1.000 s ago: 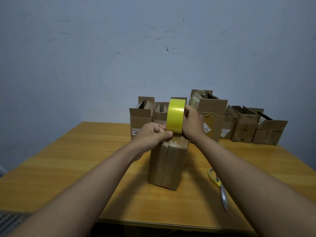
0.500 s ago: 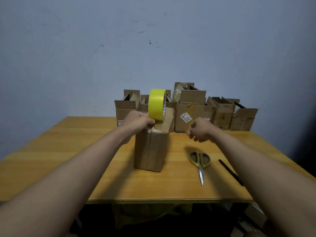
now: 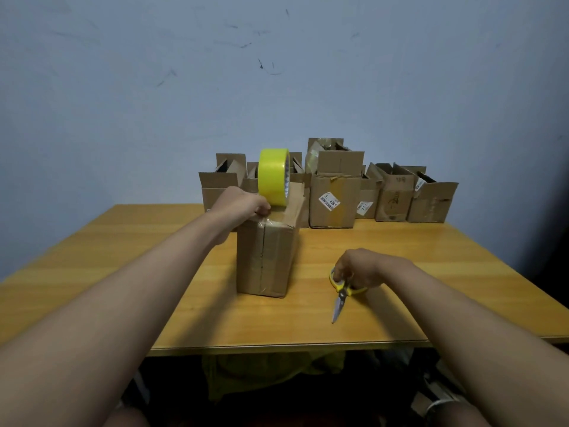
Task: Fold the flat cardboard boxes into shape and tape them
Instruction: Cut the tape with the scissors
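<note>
A folded cardboard box (image 3: 268, 254) stands upright in the middle of the wooden table (image 3: 123, 272). A yellow roll of tape (image 3: 273, 177) stands on edge on the box's top, with clear tape running down onto the near top edge. My left hand (image 3: 243, 206) presses that tape end against the box's top corner, its fingers pinched on it. My right hand (image 3: 358, 268) lies on the table to the right of the box, closed around the yellow handles of a pair of scissors (image 3: 341, 295) whose blades point toward me.
Several open-topped cardboard boxes (image 3: 335, 195) stand in a row at the table's far edge against the blue wall. The table's near edge (image 3: 277, 348) runs below the scissors; dark clutter lies under the table.
My right hand let go of the tape roll, came down to the right of the box and closed on the scissors. My left hand stayed on the tape end at the box top.
</note>
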